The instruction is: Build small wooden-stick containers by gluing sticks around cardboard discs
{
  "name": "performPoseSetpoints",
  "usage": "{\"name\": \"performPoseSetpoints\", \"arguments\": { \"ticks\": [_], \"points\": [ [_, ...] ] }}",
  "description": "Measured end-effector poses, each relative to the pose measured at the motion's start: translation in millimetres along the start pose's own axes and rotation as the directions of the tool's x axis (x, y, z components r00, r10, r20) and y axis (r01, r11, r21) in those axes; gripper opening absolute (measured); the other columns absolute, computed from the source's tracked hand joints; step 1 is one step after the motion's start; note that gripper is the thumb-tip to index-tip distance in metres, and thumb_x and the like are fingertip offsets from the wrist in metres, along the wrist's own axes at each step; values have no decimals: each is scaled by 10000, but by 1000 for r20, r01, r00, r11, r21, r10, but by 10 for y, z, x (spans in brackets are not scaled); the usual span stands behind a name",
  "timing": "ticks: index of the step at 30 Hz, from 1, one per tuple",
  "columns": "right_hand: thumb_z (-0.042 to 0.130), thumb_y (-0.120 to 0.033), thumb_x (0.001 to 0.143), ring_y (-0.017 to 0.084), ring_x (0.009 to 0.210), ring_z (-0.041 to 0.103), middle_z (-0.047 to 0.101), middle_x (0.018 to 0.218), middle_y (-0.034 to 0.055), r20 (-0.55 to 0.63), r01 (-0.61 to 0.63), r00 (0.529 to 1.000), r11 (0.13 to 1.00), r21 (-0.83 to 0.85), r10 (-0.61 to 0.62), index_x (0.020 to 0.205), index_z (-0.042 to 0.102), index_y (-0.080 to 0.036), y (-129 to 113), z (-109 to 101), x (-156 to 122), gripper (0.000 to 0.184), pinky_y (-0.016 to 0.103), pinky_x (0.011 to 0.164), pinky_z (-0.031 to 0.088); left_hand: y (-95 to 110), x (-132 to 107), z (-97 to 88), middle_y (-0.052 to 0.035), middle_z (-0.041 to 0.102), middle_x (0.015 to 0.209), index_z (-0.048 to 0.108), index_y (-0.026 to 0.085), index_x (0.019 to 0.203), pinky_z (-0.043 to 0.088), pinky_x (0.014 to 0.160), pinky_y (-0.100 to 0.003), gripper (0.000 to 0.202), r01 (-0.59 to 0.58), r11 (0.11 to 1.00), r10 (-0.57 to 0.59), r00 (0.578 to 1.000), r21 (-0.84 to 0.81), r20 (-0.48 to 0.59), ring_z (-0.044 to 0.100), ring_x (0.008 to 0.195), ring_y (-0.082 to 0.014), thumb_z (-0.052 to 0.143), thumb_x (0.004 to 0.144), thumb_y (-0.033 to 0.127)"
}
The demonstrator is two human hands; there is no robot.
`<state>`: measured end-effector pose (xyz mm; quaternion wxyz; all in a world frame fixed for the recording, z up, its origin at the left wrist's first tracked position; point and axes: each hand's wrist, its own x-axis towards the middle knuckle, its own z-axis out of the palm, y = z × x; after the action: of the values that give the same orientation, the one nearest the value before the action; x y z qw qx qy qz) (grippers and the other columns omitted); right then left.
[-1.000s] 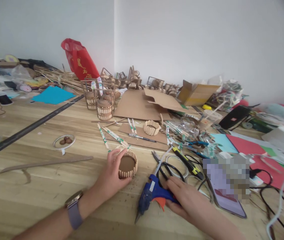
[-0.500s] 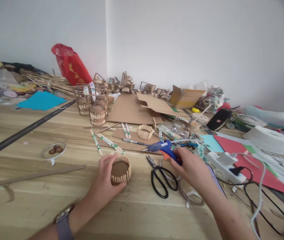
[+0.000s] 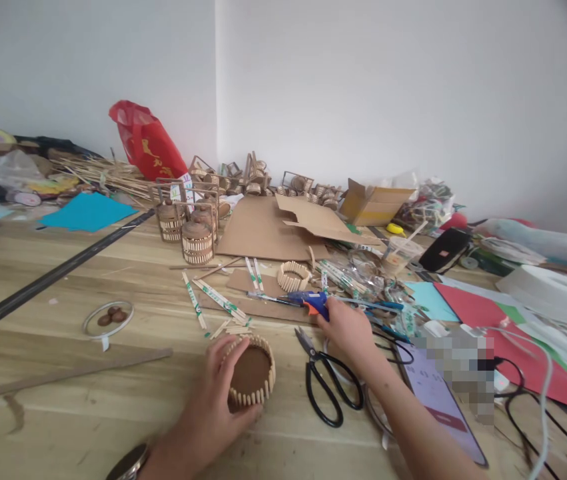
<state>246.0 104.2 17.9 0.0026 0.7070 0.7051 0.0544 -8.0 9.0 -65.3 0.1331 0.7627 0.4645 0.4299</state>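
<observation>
My left hand (image 3: 220,390) is closed around the left side of a small round basket (image 3: 263,380), whose wall is made of short wooden sticks around a brown base. My right hand (image 3: 348,327) grips the handle of a blue glue gun (image 3: 317,300) with an orange trigger; its nozzle points left over a strip of cardboard (image 3: 253,305). Black-handled scissors (image 3: 330,377) lie between the hands, blades pointing away. Short cut sticks (image 3: 237,329) lie just behind the basket. Past the glue gun stands a ring of wooden sticks (image 3: 293,275).
Paper-wrapped sticks (image 3: 220,299) lie on the wooden table. Stacked little baskets with handles (image 3: 197,243) stand behind them. A phone (image 3: 443,407) lies beside my right forearm, near cables. At left, a ring (image 3: 88,320) encircles brown beads (image 3: 113,315). A cup (image 3: 400,253) stands at right.
My right hand has moved left and away from me with the glue gun, uncovering more of the phone. My left hand still holds the basket, which appears slightly lower and further right in view.
</observation>
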Motion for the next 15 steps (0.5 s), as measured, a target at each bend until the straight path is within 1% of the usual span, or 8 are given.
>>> {"name": "performPoseSetpoints", "arguments": {
  "ticks": [3, 5, 6, 8, 10, 13, 15],
  "points": [
    [475, -250, 938, 287, 940, 710, 744, 964, 180, 24, 0, 1000, 1000, 15, 0, 1011, 628, -103, -25, 71, 21, 224, 354, 783, 425, -10, -27, 21, -150, 421, 1375, 295, 344, 1451, 494, 983, -599, 877, -19, 999, 20, 999, 28, -26, 468, 1280, -402, 716, 702, 166],
    [494, -276, 935, 291, 933, 710, 746, 967, 180, 49, 1, 999, 999, 32, -2, 1012, 641, -106, -8, 94, 33, 237, 349, 767, 433, -56, -63, 53, -159, 427, 1384, 310, 324, 1464, 514, 974, -563, 860, -23, 998, 25, 999, 66, -23, 487, 1274, -393, 727, 724, 194],
    [513, -296, 929, 292, 925, 710, 748, 964, 173, 64, 4, 998, 999, 42, -7, 995, 652, -115, 13, 96, 43, 238, 343, 754, 438, -89, -83, 74, -163, 440, 1383, 321, 314, 1470, 525, 969, -540, 853, -31, 996, 32, 999, 87, -3, 504, 1264, -387, 740, 734, 217],
    [540, -326, 922, 279, 895, 711, 752, 946, 144, 87, 13, 996, 998, 66, -19, 939, 677, -143, 80, 79, 84, 229, 326, 723, 447, -166, -122, 119, -175, 445, 1405, 355, 297, 1475, 527, 978, -504, 820, -29, 991, 18, 996, 127, 87, 520, 1262, -376, 758, 761, 266],
    [523, -308, 940, 254, 874, 706, 747, 941, 124, 84, 15, 996, 996, 85, -22, 910, 690, -157, 167, 48, 162, 227, 313, 711, 459, -232, -148, 158, -190, 431, 1430, 377, 282, 1475, 525, 985, -491, 823, -22, 989, 1, 991, 147, 136, 513, 1276, -382, 780, 758, 303],
    [486, -256, 982, 216, 931, 673, 710, 1040, 113, 30, 17, 999, 994, 104, -20, 989, 680, -151, 283, 15, 352, 221, 329, 794, 490, -277, -148, 178, -199, 415, 1449, 377, 264, 1479, 530, 977, -481, 840, -38, 990, 22, 993, 137, 116, 499, 1290, -392, 779, 761, 435],
    [531, -293, 983, 205, 982, 647, 669, 1127, 89, -1, 32, 999, 992, 125, -32, 1079, 652, -159, 320, 29, 510, 204, 381, 860, 514, -270, -130, 165, -200, 418, 1438, 365, 257, 1483, 542, 960, -463, 834, -69, 990, 59, 995, 123, 77, 510, 1280, -382, 728, 785, 534]
  ]
}}
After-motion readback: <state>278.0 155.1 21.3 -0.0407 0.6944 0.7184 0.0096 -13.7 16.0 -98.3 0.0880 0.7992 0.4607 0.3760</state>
